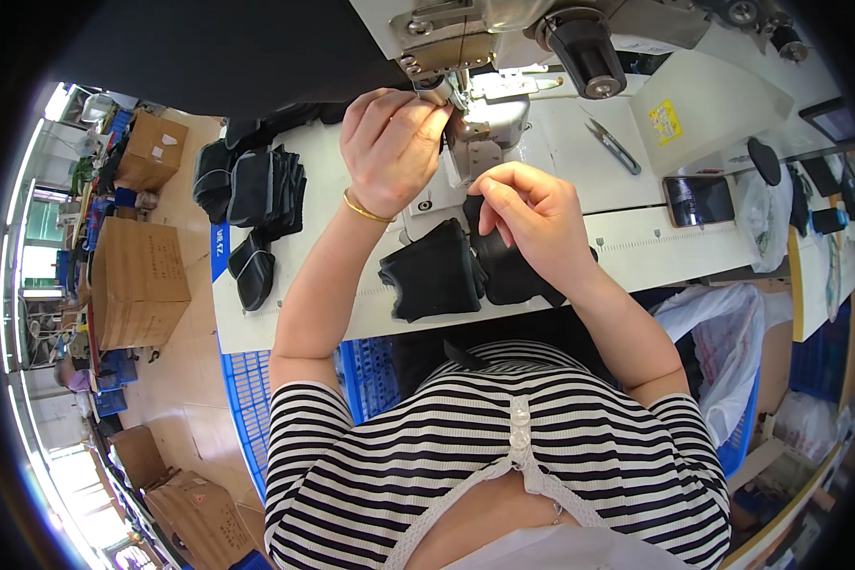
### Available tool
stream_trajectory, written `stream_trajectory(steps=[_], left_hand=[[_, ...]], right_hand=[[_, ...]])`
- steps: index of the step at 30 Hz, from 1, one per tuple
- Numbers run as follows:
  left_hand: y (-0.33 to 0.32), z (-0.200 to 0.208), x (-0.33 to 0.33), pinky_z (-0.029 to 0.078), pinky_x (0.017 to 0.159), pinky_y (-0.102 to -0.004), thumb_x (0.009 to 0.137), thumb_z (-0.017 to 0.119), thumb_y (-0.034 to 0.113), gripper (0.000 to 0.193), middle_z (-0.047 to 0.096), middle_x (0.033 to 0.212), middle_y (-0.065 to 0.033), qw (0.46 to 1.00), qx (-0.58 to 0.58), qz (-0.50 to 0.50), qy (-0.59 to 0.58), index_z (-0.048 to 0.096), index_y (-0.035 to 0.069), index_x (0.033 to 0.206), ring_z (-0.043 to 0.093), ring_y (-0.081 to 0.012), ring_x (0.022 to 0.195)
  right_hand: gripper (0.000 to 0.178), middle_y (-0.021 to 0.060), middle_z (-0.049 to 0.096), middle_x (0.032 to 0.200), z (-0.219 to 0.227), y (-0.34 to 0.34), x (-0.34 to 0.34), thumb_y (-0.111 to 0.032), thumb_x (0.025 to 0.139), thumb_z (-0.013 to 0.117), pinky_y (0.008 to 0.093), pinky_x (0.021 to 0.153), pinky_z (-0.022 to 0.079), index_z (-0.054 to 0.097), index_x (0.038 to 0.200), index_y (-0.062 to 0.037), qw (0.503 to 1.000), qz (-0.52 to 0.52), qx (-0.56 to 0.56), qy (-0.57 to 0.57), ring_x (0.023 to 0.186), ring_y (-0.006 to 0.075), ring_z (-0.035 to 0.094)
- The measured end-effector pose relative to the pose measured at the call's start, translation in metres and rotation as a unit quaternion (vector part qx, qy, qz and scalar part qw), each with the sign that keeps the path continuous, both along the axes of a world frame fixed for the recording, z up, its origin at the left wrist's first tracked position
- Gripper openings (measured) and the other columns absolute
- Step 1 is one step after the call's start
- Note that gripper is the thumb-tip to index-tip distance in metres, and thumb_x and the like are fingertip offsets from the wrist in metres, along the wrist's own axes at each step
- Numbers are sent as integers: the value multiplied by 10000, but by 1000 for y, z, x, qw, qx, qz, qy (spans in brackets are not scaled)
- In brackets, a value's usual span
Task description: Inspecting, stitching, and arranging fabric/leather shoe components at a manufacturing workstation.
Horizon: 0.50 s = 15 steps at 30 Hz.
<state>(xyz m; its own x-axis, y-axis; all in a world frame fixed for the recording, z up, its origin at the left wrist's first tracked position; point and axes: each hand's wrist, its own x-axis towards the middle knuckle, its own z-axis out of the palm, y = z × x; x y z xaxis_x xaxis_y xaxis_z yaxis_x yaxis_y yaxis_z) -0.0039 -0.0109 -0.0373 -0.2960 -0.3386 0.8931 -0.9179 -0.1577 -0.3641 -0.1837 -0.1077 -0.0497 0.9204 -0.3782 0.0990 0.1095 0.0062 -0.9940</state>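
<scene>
Left hand: up at the sewing machine head (442, 59), upper middle of the frame; this left hand (389, 157) has its fingertips bunched close together, but whatever they may pinch is hidden.
Right hand: lower and right of centre, fingers curled, thumb near forefinger; this right hand (532, 214) sits over a dark fabric piece (505, 275), and whether it grips the top edge, I cannot tell.
Key relation: that piece lies below the needle area, its long side slanting down to the right, and the right hand is clearly nearer.
Neighbour: a squarish black panel (432, 275) just left of it, centre frame.
Outward: black stacks (266, 190) left, snips (613, 144) upper right.
</scene>
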Motion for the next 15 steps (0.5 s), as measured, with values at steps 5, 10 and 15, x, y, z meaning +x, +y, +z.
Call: stream_trajectory(steps=[5,10,15], left_hand=[[2,-1,-4,511,748,-343,615,723,24,193,650,831,-22,1000,-1,-4,4,704,57,804,632,-189,777],[4,-14,-15,488,797,-379,643,746,1,319,641,939,-70,993,-8,5,116,660,44,948,616,-250,865],[6,-32,-12,474,792,-389,689,742,-11,410,574,1016,-127,946,8,39,320,568,35,1058,583,-341,915]], right_hand=[[177,-3,627,641,-6,-3,-9,-151,965,558,193,503,338,670,926,-20,999,22,5,30,555,6,471],[156,8,642,688,-21,-6,-18,-153,943,600,217,536,401,661,929,-10,999,-23,-34,13,579,42,518],[250,78,625,845,-45,-34,-50,-173,817,744,322,646,493,646,986,-16,900,-196,-387,41,716,209,603]])
